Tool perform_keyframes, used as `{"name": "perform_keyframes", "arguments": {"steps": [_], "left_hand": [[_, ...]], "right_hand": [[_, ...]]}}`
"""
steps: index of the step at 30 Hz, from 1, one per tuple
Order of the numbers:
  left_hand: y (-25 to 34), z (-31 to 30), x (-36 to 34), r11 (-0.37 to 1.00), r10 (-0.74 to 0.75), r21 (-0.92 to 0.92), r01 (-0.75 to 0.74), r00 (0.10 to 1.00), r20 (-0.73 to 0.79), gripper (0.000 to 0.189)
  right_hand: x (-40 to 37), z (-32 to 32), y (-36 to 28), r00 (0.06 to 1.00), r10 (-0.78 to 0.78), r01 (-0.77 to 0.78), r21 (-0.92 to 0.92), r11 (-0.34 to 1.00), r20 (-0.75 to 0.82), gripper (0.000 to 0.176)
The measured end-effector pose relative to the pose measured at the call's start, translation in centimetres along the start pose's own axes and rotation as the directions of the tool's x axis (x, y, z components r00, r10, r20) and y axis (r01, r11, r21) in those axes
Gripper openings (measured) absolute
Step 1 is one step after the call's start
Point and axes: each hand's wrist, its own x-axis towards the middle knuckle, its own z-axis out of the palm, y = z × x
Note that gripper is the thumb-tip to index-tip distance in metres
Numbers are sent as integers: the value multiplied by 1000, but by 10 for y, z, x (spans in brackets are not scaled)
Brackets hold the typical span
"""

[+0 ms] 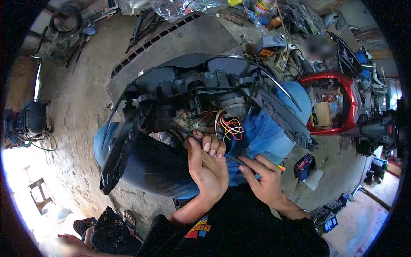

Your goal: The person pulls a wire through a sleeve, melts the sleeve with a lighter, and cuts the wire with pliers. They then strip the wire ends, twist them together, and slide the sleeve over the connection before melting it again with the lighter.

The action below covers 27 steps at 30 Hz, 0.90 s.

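A large black vehicle light housing (pixel 195 79) rests across the person's lap, its inner side turned up. From its middle spills a loop of red, yellow and white wires (pixel 231 128). My left hand (pixel 208 160) is palm up with fingers curled around a thin dark cable (pixel 233 159) that runs down from the housing. Farther along the same cable, my right hand (pixel 263 176) pinches it between thumb and fingers. A small orange-yellow tip (pixel 281 168) shows beside the right hand; what it belongs to is hidden.
At the right stands a red vehicle fairing (pixel 353 103) around a cardboard box (pixel 323 114). A grey bottle (pixel 272 42) and plastic bags lie at the back. On the floor at right is a small dark box (pixel 305 166). Another person's sandalled foot (pixel 129 218) is at lower left.
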Motion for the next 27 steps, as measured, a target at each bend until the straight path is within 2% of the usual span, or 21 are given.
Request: {"name": "perform_keyframes", "arguments": {"steps": [4,7,23,27], "left_hand": [[2,6,0,1000,19,21,-18,999,-46,21],[2,5,2,997,43,59,-42,999,-17,19],[8,10,9,999,26,26,-26,1000,-10,15],[9,8,10,999,22,30,-21,1000,-2,21]], "right_hand": [[1,1,-1,1000,25,-25,18,1000,0,25],[1,1,2,1000,17,-17,7,1000,7,25],[-2,7,1,999,37,-37,-3,999,-20,23],[-1,6,-2,998,63,-63,-12,998,-15,23]]}}
